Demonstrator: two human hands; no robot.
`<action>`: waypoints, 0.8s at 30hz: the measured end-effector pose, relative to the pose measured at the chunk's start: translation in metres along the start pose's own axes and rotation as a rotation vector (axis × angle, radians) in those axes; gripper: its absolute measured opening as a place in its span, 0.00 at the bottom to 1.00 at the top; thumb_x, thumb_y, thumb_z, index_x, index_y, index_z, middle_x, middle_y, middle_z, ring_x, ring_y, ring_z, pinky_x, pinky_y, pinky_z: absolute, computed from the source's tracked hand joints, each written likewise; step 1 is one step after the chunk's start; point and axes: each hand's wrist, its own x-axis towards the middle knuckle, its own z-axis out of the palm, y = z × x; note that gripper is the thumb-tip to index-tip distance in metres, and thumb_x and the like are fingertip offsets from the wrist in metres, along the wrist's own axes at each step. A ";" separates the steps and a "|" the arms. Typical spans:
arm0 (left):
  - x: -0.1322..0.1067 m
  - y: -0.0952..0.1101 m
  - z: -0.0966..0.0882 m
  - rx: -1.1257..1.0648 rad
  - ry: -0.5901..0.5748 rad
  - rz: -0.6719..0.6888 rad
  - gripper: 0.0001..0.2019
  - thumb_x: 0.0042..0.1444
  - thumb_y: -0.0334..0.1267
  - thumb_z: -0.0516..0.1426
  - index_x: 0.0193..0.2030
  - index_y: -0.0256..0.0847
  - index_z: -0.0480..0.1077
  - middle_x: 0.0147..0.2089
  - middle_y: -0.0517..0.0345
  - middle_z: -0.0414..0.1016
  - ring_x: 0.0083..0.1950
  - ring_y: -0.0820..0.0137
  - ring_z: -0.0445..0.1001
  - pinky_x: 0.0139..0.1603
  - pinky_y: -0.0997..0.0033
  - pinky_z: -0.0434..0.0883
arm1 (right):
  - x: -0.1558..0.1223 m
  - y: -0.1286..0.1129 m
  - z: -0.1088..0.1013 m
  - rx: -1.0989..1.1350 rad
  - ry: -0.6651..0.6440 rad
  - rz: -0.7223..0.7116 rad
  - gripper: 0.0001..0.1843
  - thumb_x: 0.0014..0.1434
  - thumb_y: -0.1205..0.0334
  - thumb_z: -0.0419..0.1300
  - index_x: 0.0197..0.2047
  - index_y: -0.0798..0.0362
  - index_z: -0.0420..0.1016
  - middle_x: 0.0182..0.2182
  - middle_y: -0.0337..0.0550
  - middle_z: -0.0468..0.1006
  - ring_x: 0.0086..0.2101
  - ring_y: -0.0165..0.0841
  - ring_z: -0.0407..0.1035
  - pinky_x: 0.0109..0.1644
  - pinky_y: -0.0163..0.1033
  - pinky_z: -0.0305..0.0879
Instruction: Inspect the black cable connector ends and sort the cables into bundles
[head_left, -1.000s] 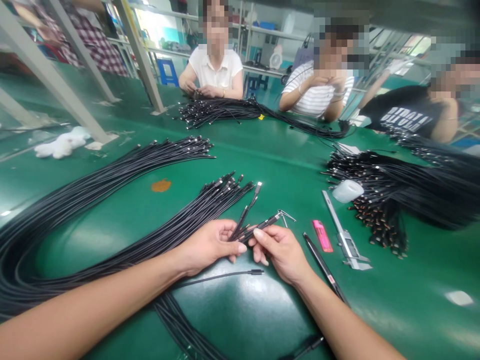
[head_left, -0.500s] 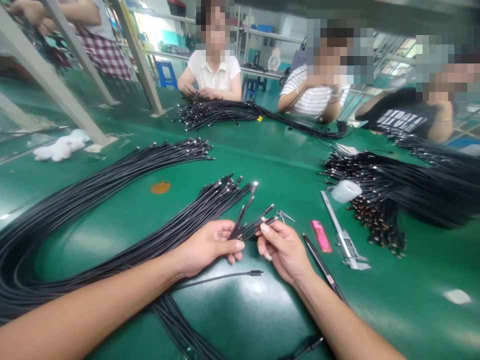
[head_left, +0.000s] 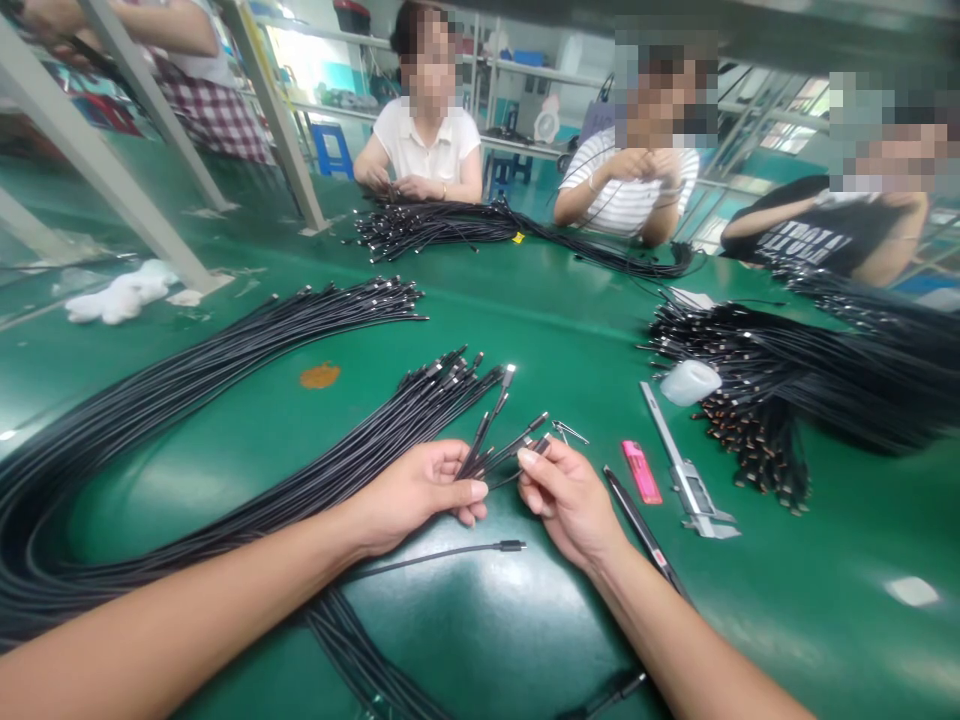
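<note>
Head view: my left hand [head_left: 416, 495] is clenched around a bundle of black connector cables [head_left: 420, 415], and their plug ends stick out past the fingertips. My right hand [head_left: 570, 500] is just beside, its fingers [head_left: 529, 458] touching some cables, but I cannot tell if they grasp.

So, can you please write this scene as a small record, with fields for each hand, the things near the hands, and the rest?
left hand: holds a bundle of black cables near their connector ends
right hand: fingertips beside the fanned cable ends; grip unclear
things nearby: small metal piece, black marker pen, pink lighter, digital caliper, white cylindrical container, single loose cable
rest: green workbench, more cable bundles, seated co-workers
</note>
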 end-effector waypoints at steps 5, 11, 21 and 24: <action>-0.001 0.002 0.001 -0.032 0.020 0.022 0.13 0.55 0.41 0.65 0.38 0.33 0.71 0.33 0.55 0.76 0.33 0.72 0.74 0.38 0.71 0.71 | 0.000 0.003 0.002 0.013 -0.047 -0.022 0.18 0.54 0.54 0.71 0.27 0.53 0.66 0.20 0.35 0.71 0.21 0.25 0.64 0.25 0.29 0.56; 0.000 -0.001 0.001 -0.044 0.002 0.013 0.14 0.52 0.39 0.67 0.39 0.33 0.71 0.33 0.56 0.75 0.34 0.73 0.73 0.37 0.72 0.73 | 0.001 0.006 0.000 -0.042 -0.068 -0.020 0.13 0.54 0.55 0.71 0.36 0.54 0.76 0.25 0.37 0.74 0.23 0.25 0.67 0.25 0.29 0.58; 0.000 -0.002 0.000 -0.030 -0.007 0.007 0.14 0.53 0.39 0.67 0.39 0.32 0.70 0.32 0.56 0.76 0.33 0.73 0.74 0.35 0.73 0.73 | 0.001 0.005 -0.002 -0.091 -0.063 -0.034 0.13 0.55 0.54 0.71 0.34 0.54 0.79 0.23 0.37 0.74 0.23 0.25 0.66 0.24 0.29 0.57; -0.001 -0.001 0.001 -0.025 -0.036 0.002 0.14 0.54 0.40 0.67 0.39 0.32 0.70 0.30 0.55 0.77 0.31 0.72 0.75 0.33 0.73 0.72 | 0.000 0.006 -0.001 -0.104 -0.012 -0.012 0.15 0.53 0.52 0.72 0.31 0.55 0.77 0.20 0.36 0.73 0.22 0.25 0.65 0.24 0.29 0.57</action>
